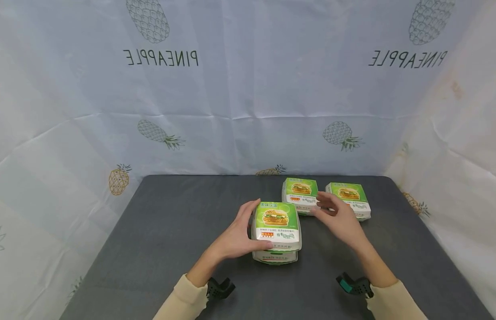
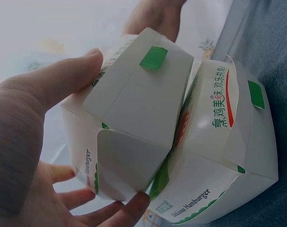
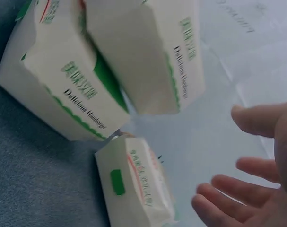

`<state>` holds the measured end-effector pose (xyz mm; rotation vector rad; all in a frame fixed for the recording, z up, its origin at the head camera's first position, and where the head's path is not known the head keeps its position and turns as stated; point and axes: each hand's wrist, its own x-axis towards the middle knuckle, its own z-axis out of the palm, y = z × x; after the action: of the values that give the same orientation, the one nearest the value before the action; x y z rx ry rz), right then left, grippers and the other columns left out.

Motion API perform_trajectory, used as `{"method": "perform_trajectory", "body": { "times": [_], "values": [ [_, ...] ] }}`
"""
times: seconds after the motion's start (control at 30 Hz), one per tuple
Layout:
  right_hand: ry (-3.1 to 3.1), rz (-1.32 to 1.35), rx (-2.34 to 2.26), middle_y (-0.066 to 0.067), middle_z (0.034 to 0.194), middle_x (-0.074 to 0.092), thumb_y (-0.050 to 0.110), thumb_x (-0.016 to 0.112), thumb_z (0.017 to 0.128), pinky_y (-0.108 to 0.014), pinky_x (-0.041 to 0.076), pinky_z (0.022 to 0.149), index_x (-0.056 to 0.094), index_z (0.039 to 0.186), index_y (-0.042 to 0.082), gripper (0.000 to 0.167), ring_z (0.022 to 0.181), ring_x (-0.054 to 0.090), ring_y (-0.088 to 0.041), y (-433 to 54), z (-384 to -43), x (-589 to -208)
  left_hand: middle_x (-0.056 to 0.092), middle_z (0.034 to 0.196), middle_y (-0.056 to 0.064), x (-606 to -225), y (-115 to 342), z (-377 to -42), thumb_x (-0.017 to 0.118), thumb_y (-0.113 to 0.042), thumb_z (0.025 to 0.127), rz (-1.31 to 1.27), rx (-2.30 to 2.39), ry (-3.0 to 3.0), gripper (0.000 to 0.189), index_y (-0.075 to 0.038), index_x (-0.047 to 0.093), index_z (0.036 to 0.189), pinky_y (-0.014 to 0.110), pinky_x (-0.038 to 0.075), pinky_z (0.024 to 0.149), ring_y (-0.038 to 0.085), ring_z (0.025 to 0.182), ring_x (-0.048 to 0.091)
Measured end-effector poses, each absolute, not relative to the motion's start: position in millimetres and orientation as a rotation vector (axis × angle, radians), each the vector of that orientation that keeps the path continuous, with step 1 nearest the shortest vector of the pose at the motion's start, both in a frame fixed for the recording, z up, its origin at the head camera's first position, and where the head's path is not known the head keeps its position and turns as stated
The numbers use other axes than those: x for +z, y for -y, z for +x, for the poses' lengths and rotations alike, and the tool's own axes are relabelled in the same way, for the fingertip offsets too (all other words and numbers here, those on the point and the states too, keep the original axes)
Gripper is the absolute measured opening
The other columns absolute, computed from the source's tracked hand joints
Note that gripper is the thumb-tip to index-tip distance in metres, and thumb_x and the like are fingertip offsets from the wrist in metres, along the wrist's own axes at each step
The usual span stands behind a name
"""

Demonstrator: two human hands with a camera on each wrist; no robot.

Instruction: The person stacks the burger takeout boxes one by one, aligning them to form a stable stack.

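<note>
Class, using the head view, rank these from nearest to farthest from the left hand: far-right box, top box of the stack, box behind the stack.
1. Top box of the stack: held in the left hand.
2. Box behind the stack: farther back, slightly to the right.
3. Far-right box: the rightmost, partly hidden by the right hand.

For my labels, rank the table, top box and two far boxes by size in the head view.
1. Table
2. Top box
3. Left far box and right far box: too alike to rank.
</note>
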<state>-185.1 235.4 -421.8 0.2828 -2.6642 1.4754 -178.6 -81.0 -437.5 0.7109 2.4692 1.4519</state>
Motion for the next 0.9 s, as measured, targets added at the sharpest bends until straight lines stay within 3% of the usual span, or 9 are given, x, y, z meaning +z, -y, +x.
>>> {"method": "perform_trajectory", "body": {
  "times": [0.23, 0.53, 0.9],
  "values": [
    [2.584, 0.126, 1.392, -0.025, 0.143, 0.050, 0.037, 0.071, 0.098, -0.053, 0.045, 0.104, 0.045, 0.149, -0.003, 0.070, 0.129, 0.050, -0.041, -231, -202, -436, 0.015, 0.164, 0.002, -437, 80, -180, 0.087, -0.042, 0.080, 0.712, 1.449, -2.460, 0.113, -0.019, 0.016, 0.164, 0.046, 0.045, 0.103, 0.019, 0.134, 0.043],
    [2.635, 0.139, 1.390, -0.031, 0.153, 0.035, 0.034, 0.071, 0.098, -0.058, 0.035, 0.111, 0.034, 0.153, -0.007, 0.078, 0.138, 0.038, -0.048, -227, -219, -452, 0.015, 0.164, 0.001, -437, 81, -179, 0.087, -0.043, 0.080, 0.701, 1.441, -2.470, 0.112, -0.023, 0.016, 0.164, 0.046, 0.045, 0.104, 0.018, 0.135, 0.042],
    [2.727, 0.068, 1.331, -0.032, 0.156, 0.028, 0.040, 0.071, 0.096, -0.064, 0.034, 0.108, 0.028, 0.157, -0.006, 0.087, 0.141, 0.033, -0.049, -226, -237, -469, 0.015, 0.164, 0.002, -438, 81, -180, 0.086, -0.044, 0.080, 0.708, 1.451, -2.459, 0.112, -0.022, 0.016, 0.164, 0.045, 0.046, 0.102, 0.018, 0.134, 0.043]
  ]
}}
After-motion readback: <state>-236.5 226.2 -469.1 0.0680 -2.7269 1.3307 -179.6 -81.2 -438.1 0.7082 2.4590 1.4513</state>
